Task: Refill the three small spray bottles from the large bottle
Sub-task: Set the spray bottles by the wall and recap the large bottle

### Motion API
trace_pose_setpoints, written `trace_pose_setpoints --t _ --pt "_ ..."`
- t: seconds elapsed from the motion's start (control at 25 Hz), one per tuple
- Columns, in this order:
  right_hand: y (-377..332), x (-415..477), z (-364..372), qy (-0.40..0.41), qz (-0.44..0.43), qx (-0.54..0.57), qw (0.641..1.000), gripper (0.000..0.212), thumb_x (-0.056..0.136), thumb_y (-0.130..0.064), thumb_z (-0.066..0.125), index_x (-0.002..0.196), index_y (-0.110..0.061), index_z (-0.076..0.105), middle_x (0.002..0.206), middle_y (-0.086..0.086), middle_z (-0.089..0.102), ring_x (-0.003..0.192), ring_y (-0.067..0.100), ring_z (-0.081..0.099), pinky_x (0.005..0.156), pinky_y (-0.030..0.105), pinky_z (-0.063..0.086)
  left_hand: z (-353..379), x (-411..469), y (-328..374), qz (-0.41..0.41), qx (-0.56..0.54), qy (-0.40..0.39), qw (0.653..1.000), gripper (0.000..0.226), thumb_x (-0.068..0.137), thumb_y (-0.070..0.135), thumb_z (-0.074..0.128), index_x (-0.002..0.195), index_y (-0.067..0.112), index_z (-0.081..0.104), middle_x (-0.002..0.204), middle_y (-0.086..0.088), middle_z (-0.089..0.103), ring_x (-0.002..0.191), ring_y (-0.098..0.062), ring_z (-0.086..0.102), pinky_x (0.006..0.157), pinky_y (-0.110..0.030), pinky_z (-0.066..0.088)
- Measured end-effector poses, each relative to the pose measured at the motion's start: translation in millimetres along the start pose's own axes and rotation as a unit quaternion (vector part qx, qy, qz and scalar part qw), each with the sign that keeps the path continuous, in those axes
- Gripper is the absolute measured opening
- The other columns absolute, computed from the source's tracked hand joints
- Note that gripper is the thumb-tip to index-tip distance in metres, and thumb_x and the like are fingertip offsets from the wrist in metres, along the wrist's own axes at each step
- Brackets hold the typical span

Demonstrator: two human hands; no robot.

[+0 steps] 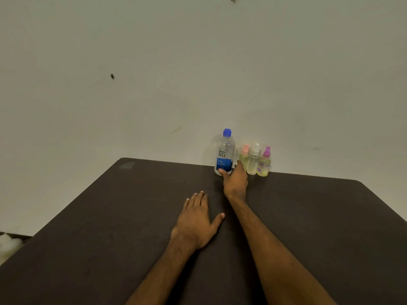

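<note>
1. Wall (154,62): pale and plain, it filled the upper view. The far table edge met it.

2. Table (88,216): dark top running from the person to the wall. All the bottles stood at its far edge, right of centre.

3. Right hand (235,182): stretched forward on a straight arm, this was the only hand at the bottles. The thumb lay on the front of the large bottle's base and the forefinger went round its right side, into the gap before the nearest spray bottle. The other fingers were hidden, so a full grip could not be confirmed.

4. Left hand (197,220): flat on the table with fingers straight, holding nothing, well behind the bottles.

5. Large bottle (225,153): clear, with a blue label and its blue cap on. It stood upright, long axis vertical, ahead of both hands and leftmost in the row. Judged ready to be drawn back toward the person, with the cap still to come off.

6. Spray bottles, three, upright in a tight row just right of the large bottle: pink-capped bottle (244,156), white-capped bottle (254,160) and purple-capped bottle (264,165). All heads were on, and each held some pale yellowish liquid.

7. Dark speck (112,76): on the wall, far left of the bottles.
</note>
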State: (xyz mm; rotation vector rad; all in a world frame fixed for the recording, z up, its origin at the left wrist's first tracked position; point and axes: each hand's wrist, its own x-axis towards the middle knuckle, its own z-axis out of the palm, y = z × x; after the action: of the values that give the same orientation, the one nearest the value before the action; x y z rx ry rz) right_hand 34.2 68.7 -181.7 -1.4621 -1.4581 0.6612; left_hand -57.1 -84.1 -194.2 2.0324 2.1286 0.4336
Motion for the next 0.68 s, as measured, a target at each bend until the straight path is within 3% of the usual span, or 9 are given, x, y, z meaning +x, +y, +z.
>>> trace_pose_setpoints --t 0.12,0.2,0.36,0.48,0.68 --pt "4.4 -32.8 -18.8 -0.011 -0.017 -0.062 0.998 0.061 0.092 -0.031 0.065 0.142 -0.006 0.04 0.14 0.011 0.051 0.13 0.025 0.048 0.106 0.039 0.044 -2.4 -1.1 0.6 0.001 0.001 -0.003 1.0 0.081 0.098 0.063 0.033 0.158 0.013 0.014 0.167 -0.006 0.013 0.154 -0.021 0.011 0.126 -0.039 0.01" --pt "11.6 -57.6 -35.7 -0.064 -0.042 -0.136 0.988 0.059 0.095 -0.037 0.058 0.142 -0.006 0.041 0.143 0.012 0.049 0.133 0.025 0.044 0.11 0.04 0.039 -1.6 -5.5 1.6 0.003 0.017 0.005 1.0 0.074 0.101 0.058 0.03 0.158 0.013 0.017 0.167 -0.007 0.015 0.154 -0.021 0.012 0.126 -0.038 0.011" --pt "24.5 -105.0 -81.0 -0.17 -0.102 -0.306 0.931 0.061 0.1 -0.048 0.039 0.149 -0.012 0.034 0.158 0.008 0.03 0.147 0.022 0.023 0.121 0.042 0.02 0.0 -24.5 7.5 -0.007 0.052 -0.041 0.998 0.073 0.102 0.058 0.022 0.16 0.016 0.007 0.168 -0.004 0.003 0.155 -0.021 0.002 0.125 -0.041 0.003" --pt "27.5 -135.8 -115.8 -0.2 -0.106 -0.348 0.91 0.062 0.102 -0.051 0.029 0.154 -0.018 0.023 0.162 0.003 0.018 0.15 0.02 0.012 0.122 0.043 0.011 0.6 -50.1 17.0 -0.008 0.067 -0.067 0.995 0.076 0.101 0.062 0.018 0.16 0.017 0.001 0.168 -0.003 -0.003 0.155 -0.022 -0.002 0.125 -0.044 0.0" --pt "33.9 -178.5 -153.5 -0.203 -0.09 -0.378 0.899 0.061 0.102 -0.051 0.024 0.155 -0.019 0.019 0.163 0.001 0.014 0.151 0.021 0.009 0.122 0.045 0.009 3.5 -100.2 37.9 -0.002 0.069 -0.067 0.995 0.076 0.101 0.06 0.019 0.16 0.015 0.002 0.168 -0.004 -0.003 0.155 -0.022 -0.002 0.126 -0.044 0.0"
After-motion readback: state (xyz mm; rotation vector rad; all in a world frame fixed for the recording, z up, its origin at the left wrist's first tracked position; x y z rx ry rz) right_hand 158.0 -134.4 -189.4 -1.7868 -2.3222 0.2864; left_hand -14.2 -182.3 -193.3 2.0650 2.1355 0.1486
